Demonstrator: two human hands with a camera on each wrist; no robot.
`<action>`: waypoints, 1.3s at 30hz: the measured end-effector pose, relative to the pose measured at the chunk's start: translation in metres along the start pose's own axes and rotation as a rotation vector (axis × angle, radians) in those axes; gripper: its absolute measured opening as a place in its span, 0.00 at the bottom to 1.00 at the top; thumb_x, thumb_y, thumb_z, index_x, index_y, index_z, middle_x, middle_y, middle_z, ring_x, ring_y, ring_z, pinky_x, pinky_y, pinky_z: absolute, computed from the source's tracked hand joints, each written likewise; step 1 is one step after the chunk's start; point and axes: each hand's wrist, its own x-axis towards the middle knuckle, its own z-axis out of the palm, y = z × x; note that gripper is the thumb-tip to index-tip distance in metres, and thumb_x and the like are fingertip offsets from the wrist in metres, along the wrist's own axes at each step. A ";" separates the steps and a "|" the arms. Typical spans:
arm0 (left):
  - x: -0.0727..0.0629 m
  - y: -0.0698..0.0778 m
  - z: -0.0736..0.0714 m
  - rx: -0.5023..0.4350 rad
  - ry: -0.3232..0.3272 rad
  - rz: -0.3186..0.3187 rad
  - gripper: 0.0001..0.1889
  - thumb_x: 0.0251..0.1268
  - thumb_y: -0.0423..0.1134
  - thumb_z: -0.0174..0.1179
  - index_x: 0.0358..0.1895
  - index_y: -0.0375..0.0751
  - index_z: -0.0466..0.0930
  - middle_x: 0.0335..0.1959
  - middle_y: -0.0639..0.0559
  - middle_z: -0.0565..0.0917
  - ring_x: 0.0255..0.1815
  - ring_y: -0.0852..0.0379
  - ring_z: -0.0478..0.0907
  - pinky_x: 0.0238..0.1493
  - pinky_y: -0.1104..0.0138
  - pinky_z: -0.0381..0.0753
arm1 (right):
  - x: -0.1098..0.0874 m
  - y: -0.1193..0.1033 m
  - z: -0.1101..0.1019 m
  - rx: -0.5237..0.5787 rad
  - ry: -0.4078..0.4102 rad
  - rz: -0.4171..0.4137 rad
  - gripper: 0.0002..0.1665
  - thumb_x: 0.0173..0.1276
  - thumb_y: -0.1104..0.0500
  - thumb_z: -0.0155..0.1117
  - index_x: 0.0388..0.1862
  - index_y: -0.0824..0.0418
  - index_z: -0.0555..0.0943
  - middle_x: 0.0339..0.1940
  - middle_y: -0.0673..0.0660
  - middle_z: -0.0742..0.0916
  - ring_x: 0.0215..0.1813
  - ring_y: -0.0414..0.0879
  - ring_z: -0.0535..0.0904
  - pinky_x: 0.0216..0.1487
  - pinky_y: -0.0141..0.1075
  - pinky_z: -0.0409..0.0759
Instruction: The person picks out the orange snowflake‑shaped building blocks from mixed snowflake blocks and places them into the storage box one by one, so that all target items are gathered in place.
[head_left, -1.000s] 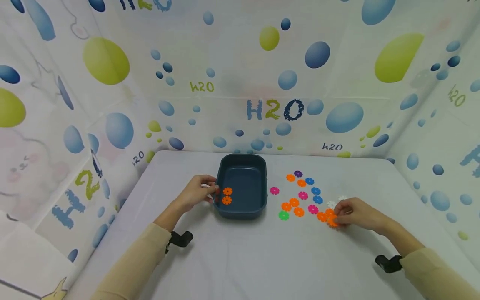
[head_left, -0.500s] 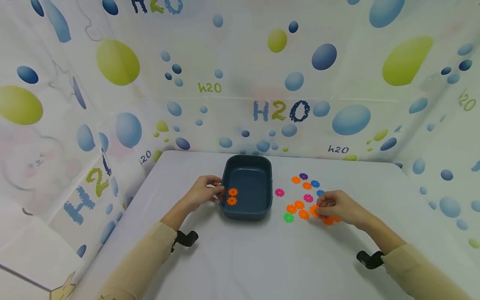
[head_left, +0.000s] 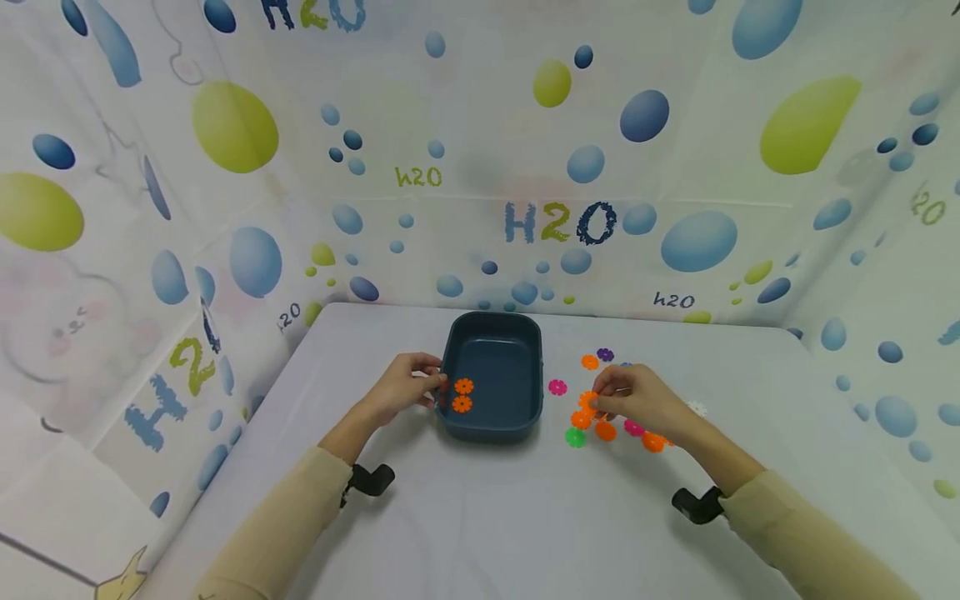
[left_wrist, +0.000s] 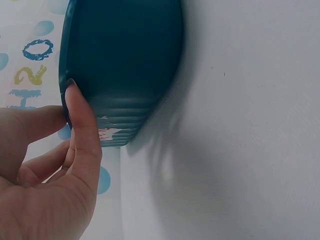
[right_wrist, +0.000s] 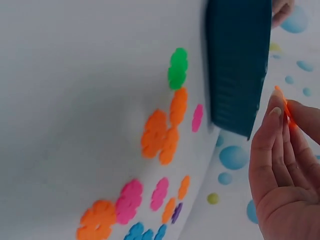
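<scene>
A dark teal rectangular bin stands on the table, with two orange flower-shaped pieces seen at its left side. My left hand pinches the bin's left rim between thumb and fingers, which the left wrist view shows closely. Over the loose pieces to the right of the bin is my right hand. It pinches a thin orange flower-shaped piece between thumb and fingertips, raised off the table in the right wrist view. Below it lie a green flower piece and several orange ones; the hand hides some others in the head view.
Pink, purple, blue and white flower pieces also lie scattered on the white-covered table. A patterned sheet hangs close behind and at both sides.
The right hand has moved left from the orange pieces at the far right of the scatter, bringing an orange flower piece towards the bin. The left hand stays on the rim.
</scene>
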 end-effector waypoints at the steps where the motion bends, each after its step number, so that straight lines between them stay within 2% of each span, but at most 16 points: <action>1: 0.000 0.000 0.000 0.002 0.001 0.000 0.21 0.74 0.30 0.60 0.66 0.24 0.71 0.44 0.40 0.77 0.36 0.53 0.81 0.33 0.65 0.89 | 0.002 -0.003 0.002 0.003 0.005 -0.004 0.10 0.71 0.60 0.70 0.43 0.65 0.81 0.35 0.60 0.86 0.40 0.63 0.86 0.45 0.43 0.89; 11: -0.001 -0.004 0.000 0.001 -0.003 0.002 0.21 0.74 0.30 0.60 0.65 0.23 0.71 0.44 0.40 0.76 0.36 0.54 0.81 0.33 0.64 0.89 | 0.019 -0.023 0.022 0.052 0.019 0.015 0.09 0.72 0.61 0.68 0.45 0.64 0.81 0.36 0.60 0.87 0.43 0.65 0.86 0.51 0.53 0.87; 17: 0.001 -0.005 0.000 0.001 -0.007 -0.002 0.21 0.75 0.31 0.59 0.66 0.24 0.71 0.45 0.40 0.76 0.37 0.53 0.82 0.34 0.64 0.89 | 0.030 -0.032 0.032 0.062 0.041 -0.052 0.08 0.71 0.61 0.69 0.44 0.64 0.82 0.35 0.59 0.89 0.38 0.55 0.87 0.49 0.56 0.87; 20: 0.001 -0.005 0.000 0.003 -0.011 0.000 0.21 0.75 0.31 0.59 0.66 0.24 0.71 0.45 0.40 0.76 0.37 0.53 0.82 0.34 0.65 0.89 | 0.035 -0.034 0.036 0.077 0.047 -0.058 0.08 0.71 0.60 0.69 0.44 0.64 0.83 0.35 0.58 0.89 0.37 0.52 0.87 0.50 0.55 0.87; 24: 0.000 -0.005 0.000 0.003 -0.018 0.009 0.22 0.76 0.31 0.59 0.66 0.23 0.71 0.45 0.39 0.76 0.37 0.53 0.82 0.34 0.65 0.89 | 0.042 -0.038 0.042 0.090 0.057 -0.037 0.09 0.72 0.60 0.68 0.46 0.64 0.82 0.36 0.58 0.89 0.39 0.55 0.87 0.51 0.53 0.87; 27: -0.001 -0.003 0.000 0.004 -0.017 0.013 0.22 0.76 0.31 0.59 0.66 0.23 0.71 0.45 0.39 0.76 0.37 0.53 0.82 0.33 0.65 0.89 | 0.049 -0.040 0.049 0.118 0.066 -0.044 0.09 0.72 0.61 0.68 0.46 0.65 0.82 0.36 0.60 0.88 0.41 0.59 0.88 0.52 0.55 0.87; 30: -0.003 -0.001 -0.001 0.007 -0.012 0.013 0.22 0.76 0.31 0.59 0.67 0.23 0.71 0.45 0.39 0.76 0.36 0.53 0.81 0.33 0.65 0.89 | 0.056 -0.042 0.056 0.147 0.069 -0.059 0.10 0.72 0.62 0.69 0.46 0.67 0.82 0.36 0.61 0.88 0.42 0.61 0.87 0.50 0.52 0.88; 34: -0.003 -0.001 -0.002 0.010 -0.014 0.015 0.22 0.76 0.31 0.59 0.66 0.23 0.71 0.45 0.39 0.76 0.36 0.53 0.81 0.34 0.64 0.89 | 0.065 -0.044 0.065 0.148 0.069 -0.050 0.10 0.72 0.61 0.69 0.46 0.65 0.82 0.36 0.59 0.88 0.44 0.63 0.87 0.48 0.43 0.89; 39: -0.003 -0.002 -0.003 0.015 -0.017 0.012 0.21 0.76 0.31 0.58 0.66 0.23 0.71 0.45 0.39 0.76 0.37 0.52 0.81 0.34 0.65 0.89 | 0.076 -0.047 0.077 0.142 0.074 -0.050 0.10 0.71 0.62 0.70 0.46 0.66 0.82 0.36 0.59 0.89 0.44 0.62 0.87 0.49 0.44 0.89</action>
